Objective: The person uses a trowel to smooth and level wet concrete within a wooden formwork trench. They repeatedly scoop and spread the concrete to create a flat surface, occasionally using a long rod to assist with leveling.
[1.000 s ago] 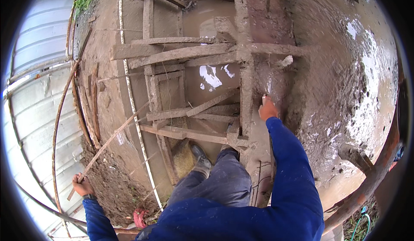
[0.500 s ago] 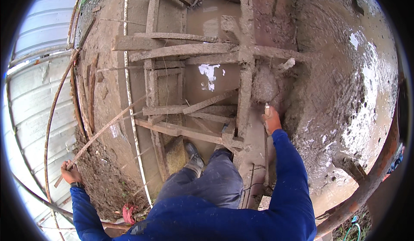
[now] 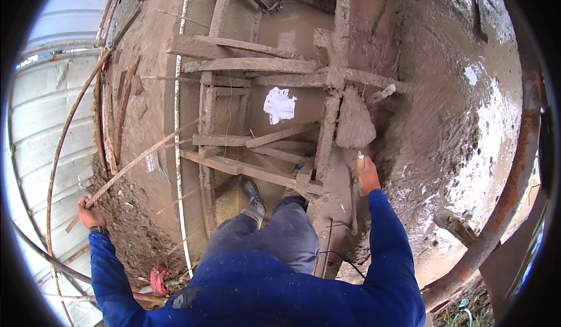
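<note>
My right hand (image 3: pixel 366 175) is closed round the handle of a trowel (image 3: pixel 355 122). Its pointed, mud-coated blade reaches forward beside a muddy timber beam (image 3: pixel 327 134), over wet grey mortar or mud; I cannot tell whether it touches the surface. At the far left, my left hand (image 3: pixel 92 213) grips a long, thin, brownish bar (image 3: pixel 137 166) near its lower end. That bar slants up and right toward the timber frame (image 3: pixel 205 111), passing the white-speckled rod (image 3: pixel 178 105). Whether it is wood or steel is unclear.
Murky water fills the timber frame's bays, crossed by loose planks (image 3: pixel 257 65). My boot (image 3: pixel 252 192) stands inside its near end. White corrugated sheeting (image 3: pixel 44 111) lines the left. A rusty curved pipe (image 3: pixel 514 198) edges the right, beyond wet mud (image 3: pixel 432 122). A red rag (image 3: pixel 158 280) lies lower left.
The trowel blade, hard to tell from the mud before, now shows its broad face plainly. My right hand is slightly lower in view. My left hand keeps its grip; the whole view has shifted a little.
</note>
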Action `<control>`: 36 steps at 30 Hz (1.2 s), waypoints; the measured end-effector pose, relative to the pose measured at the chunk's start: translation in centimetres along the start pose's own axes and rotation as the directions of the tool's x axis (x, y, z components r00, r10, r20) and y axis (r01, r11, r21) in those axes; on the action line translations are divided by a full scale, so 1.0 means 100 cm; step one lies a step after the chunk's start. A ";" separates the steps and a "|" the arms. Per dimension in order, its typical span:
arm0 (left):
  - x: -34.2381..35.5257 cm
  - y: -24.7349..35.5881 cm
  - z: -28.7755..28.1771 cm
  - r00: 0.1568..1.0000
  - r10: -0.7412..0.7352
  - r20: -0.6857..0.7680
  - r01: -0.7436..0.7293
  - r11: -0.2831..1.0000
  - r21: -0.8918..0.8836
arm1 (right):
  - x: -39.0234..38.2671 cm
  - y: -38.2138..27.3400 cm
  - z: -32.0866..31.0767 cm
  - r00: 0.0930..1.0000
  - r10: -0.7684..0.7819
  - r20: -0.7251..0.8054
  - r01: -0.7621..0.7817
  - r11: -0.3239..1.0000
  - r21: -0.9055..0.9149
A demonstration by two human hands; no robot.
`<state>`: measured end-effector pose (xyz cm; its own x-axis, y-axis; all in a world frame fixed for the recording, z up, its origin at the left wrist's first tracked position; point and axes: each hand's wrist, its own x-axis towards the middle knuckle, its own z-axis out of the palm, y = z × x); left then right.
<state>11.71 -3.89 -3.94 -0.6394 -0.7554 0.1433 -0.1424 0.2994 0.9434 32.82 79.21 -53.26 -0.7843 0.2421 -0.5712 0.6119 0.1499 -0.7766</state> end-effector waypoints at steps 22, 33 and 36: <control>-0.004 -0.051 -0.035 0.996 -0.048 0.077 0.055 0.993 -0.100 | -0.073 -0.193 -0.058 0.958 -0.095 0.270 0.184 0.928 -0.325; 0.000 -0.024 -0.014 0.952 0.074 0.295 -0.057 0.996 -0.067 | -0.088 -0.328 0.024 0.848 0.082 0.523 0.085 0.954 -0.288; 0.002 -0.025 -0.017 0.907 0.155 0.392 -0.127 0.987 -0.096 | -0.082 -0.331 0.055 0.799 0.047 0.599 0.182 0.931 -0.316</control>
<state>13.22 -5.76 -5.81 -0.8981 -0.4102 0.1585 0.0133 0.3350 0.9421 18.45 66.93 -24.30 -0.6594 -0.3739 -0.6522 0.4590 0.4868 -0.7432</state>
